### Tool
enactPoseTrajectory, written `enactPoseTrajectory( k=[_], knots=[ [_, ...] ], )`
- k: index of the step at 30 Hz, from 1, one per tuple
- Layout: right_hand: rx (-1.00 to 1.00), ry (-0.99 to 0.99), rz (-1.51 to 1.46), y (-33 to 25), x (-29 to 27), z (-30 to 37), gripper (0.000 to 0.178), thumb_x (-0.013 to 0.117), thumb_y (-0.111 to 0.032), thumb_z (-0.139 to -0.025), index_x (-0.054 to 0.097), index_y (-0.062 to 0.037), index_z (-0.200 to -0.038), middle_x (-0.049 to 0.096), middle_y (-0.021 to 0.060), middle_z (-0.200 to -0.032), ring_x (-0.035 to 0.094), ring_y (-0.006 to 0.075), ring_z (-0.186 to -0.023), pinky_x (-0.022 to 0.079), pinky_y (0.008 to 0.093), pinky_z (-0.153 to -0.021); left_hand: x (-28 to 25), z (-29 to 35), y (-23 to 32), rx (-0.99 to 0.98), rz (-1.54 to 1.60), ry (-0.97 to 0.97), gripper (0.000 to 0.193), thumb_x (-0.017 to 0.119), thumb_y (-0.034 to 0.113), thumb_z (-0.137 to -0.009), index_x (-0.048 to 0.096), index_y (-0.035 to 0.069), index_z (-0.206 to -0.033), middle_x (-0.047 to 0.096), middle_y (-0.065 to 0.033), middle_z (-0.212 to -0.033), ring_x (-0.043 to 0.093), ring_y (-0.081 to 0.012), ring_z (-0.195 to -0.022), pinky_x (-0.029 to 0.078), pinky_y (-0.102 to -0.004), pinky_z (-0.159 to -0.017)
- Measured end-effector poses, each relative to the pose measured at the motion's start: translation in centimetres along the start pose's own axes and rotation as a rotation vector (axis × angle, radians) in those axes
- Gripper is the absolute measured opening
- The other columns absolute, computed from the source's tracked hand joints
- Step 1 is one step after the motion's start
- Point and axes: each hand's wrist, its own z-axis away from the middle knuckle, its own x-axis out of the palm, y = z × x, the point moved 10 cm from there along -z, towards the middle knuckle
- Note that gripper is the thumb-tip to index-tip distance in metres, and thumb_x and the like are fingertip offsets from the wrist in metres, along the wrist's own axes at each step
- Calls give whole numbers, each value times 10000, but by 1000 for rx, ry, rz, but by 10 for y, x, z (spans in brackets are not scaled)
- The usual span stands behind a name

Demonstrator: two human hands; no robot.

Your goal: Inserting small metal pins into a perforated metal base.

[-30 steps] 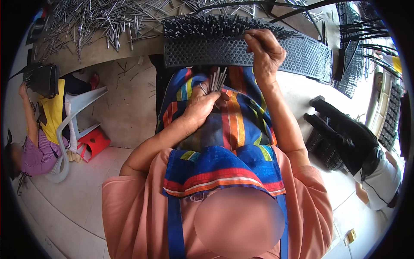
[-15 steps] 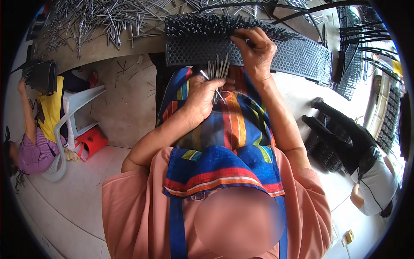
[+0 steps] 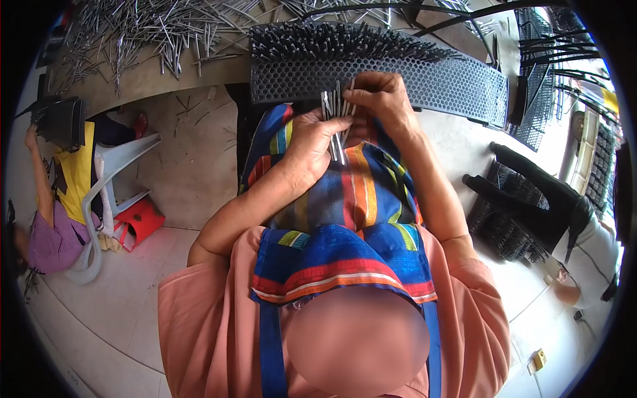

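Several thin silvery metal rods (image 3: 326,106) fan out from my left hand (image 3: 306,144), which is closed round them above my lap. My right hand (image 3: 383,103) is at the right side of this bundle, with thumb and fingers pinched on one rod near its top. Just beyond both hands lies a long, curved black perforated panel (image 3: 451,86) with rows of round holes. Dark rods (image 3: 332,43) stand upright in its far part, packed close together; the near rows of holes are bare.
Loose metal rods (image 3: 166,33) lie heaped on the tabletop (image 3: 119,93) at the far left. Black cables (image 3: 464,23) and more perforated panels (image 3: 541,113) are at the right. One person (image 3: 56,232) sits at the left beside a red bag (image 3: 139,222); another (image 3: 590,252) is at the right.
My right hand has come down and back from the panel's upright rods to the bundle in my left hand. The person at the right has shifted.
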Motion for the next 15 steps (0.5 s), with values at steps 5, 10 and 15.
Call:
enactPoseTrajectory(
  k=[5,10,15],
  knots=[
    [71,167,-344,10,-21,4,111,715,-88,-839,663,-44,-751,591,-24,-628,430,22,-482,292,191,-438,0,2,7,55,55,85,171,563,13,-926,632,-6,-1081,700,-148,-984,709,-232,-827,592,-332,-770],
    [19,132,-262,3,-19,4,52,704,-52,-833,682,-13,-805,584,-26,-623,430,23,-489,304,194,-443,3,-1,4,81,8,45,131,582,26,-925,657,8,-1031,710,-110,-933,701,-190,-779,589,-318,-714],
    [-74,293,-307,-1,-20,19,198,714,17,-799,683,18,-994,595,-32,-659,440,12,-517,353,186,-475,-1,-1,0,53,-123,69,114,619,71,-917,678,60,-1014,717,-64,-846,687,-148,-677,558,-265,-605]
  ],
)
